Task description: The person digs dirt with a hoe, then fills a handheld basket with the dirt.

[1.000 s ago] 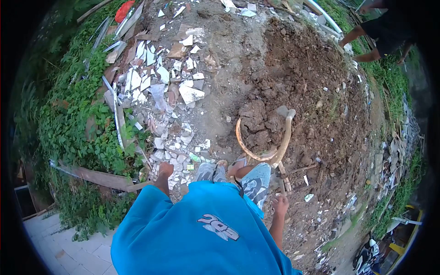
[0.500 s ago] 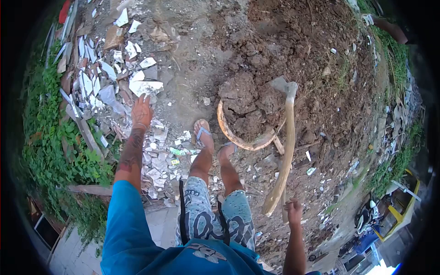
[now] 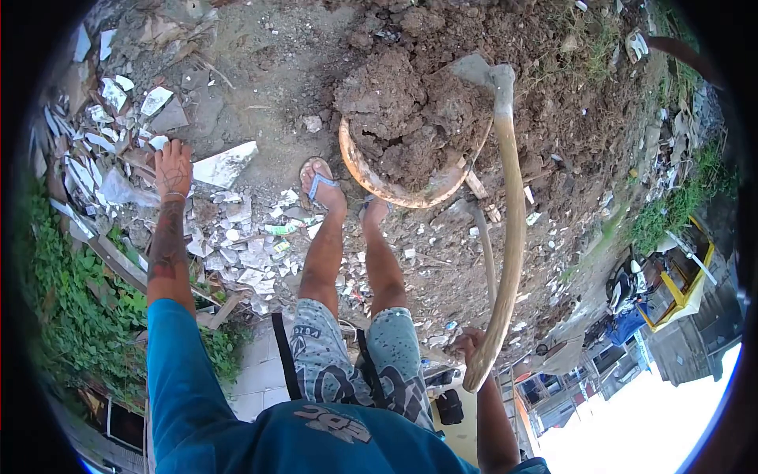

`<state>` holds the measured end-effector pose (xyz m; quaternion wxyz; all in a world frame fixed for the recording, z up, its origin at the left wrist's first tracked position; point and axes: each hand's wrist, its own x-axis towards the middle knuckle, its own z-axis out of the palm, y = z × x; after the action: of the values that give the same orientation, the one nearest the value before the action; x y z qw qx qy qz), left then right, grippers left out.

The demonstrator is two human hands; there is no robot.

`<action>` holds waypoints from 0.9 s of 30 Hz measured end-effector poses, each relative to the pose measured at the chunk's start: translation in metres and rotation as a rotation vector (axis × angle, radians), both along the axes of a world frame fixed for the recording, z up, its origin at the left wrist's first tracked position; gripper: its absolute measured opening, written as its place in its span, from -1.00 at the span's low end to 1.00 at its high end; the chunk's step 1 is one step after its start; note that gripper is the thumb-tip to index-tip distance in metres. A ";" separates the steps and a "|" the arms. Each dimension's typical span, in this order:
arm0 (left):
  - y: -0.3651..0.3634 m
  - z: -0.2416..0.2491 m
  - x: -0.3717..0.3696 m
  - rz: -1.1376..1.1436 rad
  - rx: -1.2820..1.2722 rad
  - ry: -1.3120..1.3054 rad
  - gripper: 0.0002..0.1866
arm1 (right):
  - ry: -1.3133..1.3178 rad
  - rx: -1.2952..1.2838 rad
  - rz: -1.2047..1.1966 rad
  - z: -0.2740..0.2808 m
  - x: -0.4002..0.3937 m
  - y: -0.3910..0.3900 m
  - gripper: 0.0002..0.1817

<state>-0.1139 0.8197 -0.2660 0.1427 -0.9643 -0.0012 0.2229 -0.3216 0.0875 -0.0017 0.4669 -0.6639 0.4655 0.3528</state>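
Note:
My left hand is low over the broken rubble at left, palm down with fingers stretched out. Its fingertips are by a small white piece, and a long white tile shard lies against or close to its thumb side. My right hand hangs at lower right, loosely curled and partly hidden behind a hoe's wooden handle; I see nothing held in it. The hoe's metal blade rests in brown soil clods heaped in a round, rusty-rimmed tub before my feet.
A thinner wooden stick runs beneath the hoe handle. Broken tiles and sharp shards cover the ground at left, beside green plants. Loose soil spreads to the right. Another person's shod foot shows at upper right.
My left hand has shifted slightly over the rubble. The long shard, earlier ahead of its fingertips, is now turned and to its right. My right hand has passed behind the hoe handle as the view tilted.

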 end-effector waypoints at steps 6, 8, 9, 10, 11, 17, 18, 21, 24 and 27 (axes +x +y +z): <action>-0.055 -0.011 -0.047 0.492 -0.110 0.017 -0.35 | 0.032 -0.104 0.136 -0.007 0.081 0.066 -0.71; -0.076 -0.025 -0.055 0.466 -0.192 0.024 -0.34 | -0.004 -0.060 0.253 -0.006 0.074 0.057 -0.59; -0.086 -0.035 -0.060 0.452 -0.239 0.029 -0.33 | -0.021 -0.044 0.310 -0.006 0.070 0.052 -0.51; -0.096 -0.049 -0.066 0.503 -0.222 0.048 -0.33 | 0.029 -0.046 0.294 -0.005 0.069 0.050 -0.50; -0.106 -0.066 -0.072 0.552 -0.209 0.069 -0.32 | 0.077 -0.053 0.275 -0.003 0.068 0.047 -0.49; -0.174 -0.139 -0.084 0.871 -0.201 0.086 -0.35 | 0.319 -0.209 0.276 0.004 0.083 0.048 -0.67; -0.176 -0.149 -0.088 0.855 -0.156 0.054 -0.37 | 0.312 -0.219 0.275 0.002 0.076 0.041 -0.66; -0.175 -0.153 -0.093 0.748 -0.171 0.070 -0.61 | 0.326 -0.216 0.286 -0.001 0.075 0.040 -0.64; -0.173 -0.141 -0.117 0.631 -0.316 0.008 -0.78 | 0.334 -0.205 0.343 0.000 0.084 0.058 -0.65; -0.192 -0.106 -0.114 0.691 -0.408 0.044 -0.84 | 0.219 -0.186 0.454 -0.010 0.084 0.063 -0.62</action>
<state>-0.2274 0.6273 -0.3718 -0.1351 -0.9107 -0.2779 0.2743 -0.2378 0.1510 -0.0119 0.2599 -0.7491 0.3830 0.4740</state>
